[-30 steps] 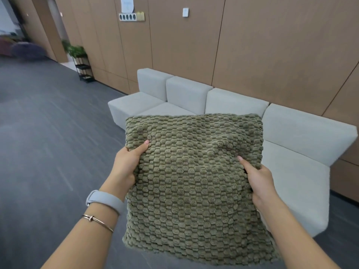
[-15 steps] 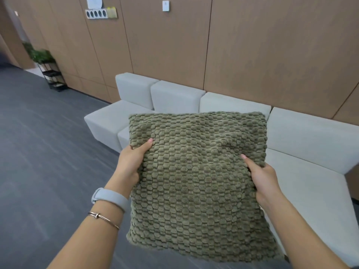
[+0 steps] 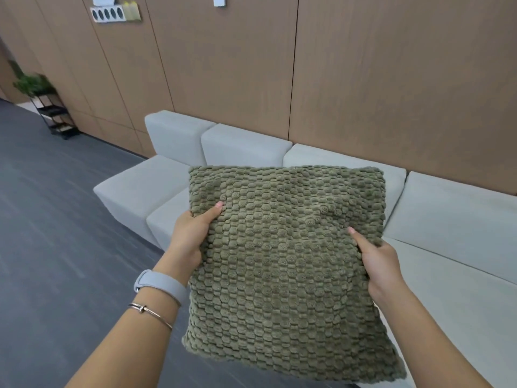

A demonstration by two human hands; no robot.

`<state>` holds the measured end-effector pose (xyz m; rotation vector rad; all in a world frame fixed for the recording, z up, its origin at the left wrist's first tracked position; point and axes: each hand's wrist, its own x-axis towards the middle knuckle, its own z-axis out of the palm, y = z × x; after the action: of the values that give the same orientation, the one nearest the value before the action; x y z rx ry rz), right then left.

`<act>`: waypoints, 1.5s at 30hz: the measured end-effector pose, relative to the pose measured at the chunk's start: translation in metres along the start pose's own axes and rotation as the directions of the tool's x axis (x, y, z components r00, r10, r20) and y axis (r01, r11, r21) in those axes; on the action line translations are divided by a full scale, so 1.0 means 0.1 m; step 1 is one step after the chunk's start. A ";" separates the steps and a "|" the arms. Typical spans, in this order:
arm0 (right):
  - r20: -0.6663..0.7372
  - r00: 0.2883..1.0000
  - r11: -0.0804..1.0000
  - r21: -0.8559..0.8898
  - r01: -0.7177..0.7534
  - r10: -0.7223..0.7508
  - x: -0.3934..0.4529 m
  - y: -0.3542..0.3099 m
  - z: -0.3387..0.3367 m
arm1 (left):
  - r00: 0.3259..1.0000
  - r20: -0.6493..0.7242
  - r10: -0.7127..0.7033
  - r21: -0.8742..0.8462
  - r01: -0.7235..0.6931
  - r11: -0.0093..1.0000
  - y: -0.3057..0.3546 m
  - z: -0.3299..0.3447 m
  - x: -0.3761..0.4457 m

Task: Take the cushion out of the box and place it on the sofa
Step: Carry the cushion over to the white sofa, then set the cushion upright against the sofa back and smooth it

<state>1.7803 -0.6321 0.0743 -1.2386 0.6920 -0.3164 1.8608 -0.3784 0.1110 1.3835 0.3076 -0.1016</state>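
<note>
A: What does the cushion (image 3: 285, 264) look like?

B: It is square and olive green, with a raised, bubbly weave in rows across its face. It fills the middle and lower middle of the frame, held up in the air with its face toward the camera.

A: Who has it?

B: Both hands. The left hand (image 3: 190, 239) grips the left edge, thumb pressed on the front, the other fingers hidden behind the fabric. The right hand (image 3: 383, 261) is clamped on the right edge the same way, thumb on the front.

A: And around it?

B: A pale grey sofa (image 3: 447, 219) made of blocky sections runs from the middle left to the right edge, behind and below the cushion. The cushion is not resting on it. Behind the sofa stands a brown panelled wall (image 3: 363, 79). On the left wrist sit a light band (image 3: 161, 285) and a thin bracelet (image 3: 151, 310). Dark grey floor (image 3: 56, 247) fills the lower left, and a plant on a black rack (image 3: 42, 102) stands at the far left.
</note>
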 end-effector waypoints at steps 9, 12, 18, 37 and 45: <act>-0.087 0.996 1.000 0.016 0.001 0.000 0.97 -0.25 0.27 | 0.996 0.076 -0.043 0.038 0.040 0.998 0.13 0.65 1.05; -0.129 0.992 1.000 0.011 -0.005 0.006 1.25 -0.27 0.35 | 0.993 0.105 -0.059 0.056 0.054 0.997 0.12 0.83 1.39; -0.205 0.979 0.999 0.036 -0.002 0.009 1.79 -0.30 0.62 | 0.974 0.195 -0.117 0.079 0.104 0.991 0.13 1.17 2.21; -0.415 0.901 0.990 0.117 -0.083 0.124 3.39 -0.07 1.06 | 0.879 0.390 -0.274 0.253 0.184 0.950 -0.16 2.38 4.37; -0.417 0.899 0.988 0.124 -0.094 0.138 4.37 0.52 0.77 | 0.892 0.386 -0.236 0.266 0.137 0.954 -1.01 2.93 4.99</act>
<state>2.1537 -0.8083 -0.0972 -1.0328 1.1077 -0.5247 2.3578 -0.6288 -0.0766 1.5199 0.0716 -0.6032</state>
